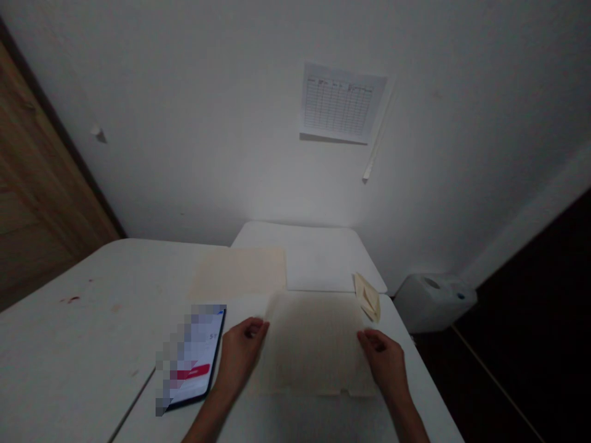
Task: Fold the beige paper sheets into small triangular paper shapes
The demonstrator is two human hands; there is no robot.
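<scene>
Left hand [240, 360] and right hand [384, 363] apart, clamped on side edges of beige paper sheet [314, 344]; phone [194, 357] beside left hand.

A beige manila folder [314, 344] is laid out flat on the white folding table [92, 326], pretty much square to the near table edge. Looks closed, though that's hard to say for sure in this light. The middle is kinda dim and mottled, and a small step can be made out along the near edge, maybe a tab. It's touched at both side edges, by the left hand [240, 360] and the right hand [385, 363], fingers curled over at the rim.
</scene>
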